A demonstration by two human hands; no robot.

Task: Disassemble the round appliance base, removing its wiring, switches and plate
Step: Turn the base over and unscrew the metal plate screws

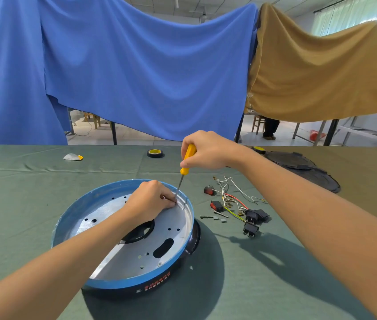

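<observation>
Right grip (208,151): fingers curled round the yellow handle of the screwdriver (185,169), with thumb and forefinger low on the handle.
Screwdriver axis: steep, with the handle up and leaning slightly right and the thin shaft running down and left to its tip.
Tip: lands on the far right part of the plate (178,225), just inside the rim and touching the left fingertips.
Left grip (153,199): fingers bunched together and pressed down at the tip. Whether they pinch a small fastener or only steady the blade cannot be told.
Nearer hand: the left is on the spot. The right is directly above it, at the other end of the tool.
Plate: silver and round, lying flat inside the base (123,281), with holes and slots showing.
Base: blue-rimmed and black-walled, on the table (21,204) in front of the person.
Wiring (231,199): already out, in a loose tangle on the table to the right of the base.
Switches (255,214): also out, red and black ones among the wires, with loose screws (207,217) beside them.
Judged step: freeing the plate, the last part left in the base.
What it turns on: keeping the shaft in line with the fastener under the left fingertips, so the tip does not skid across the metal.
</observation>
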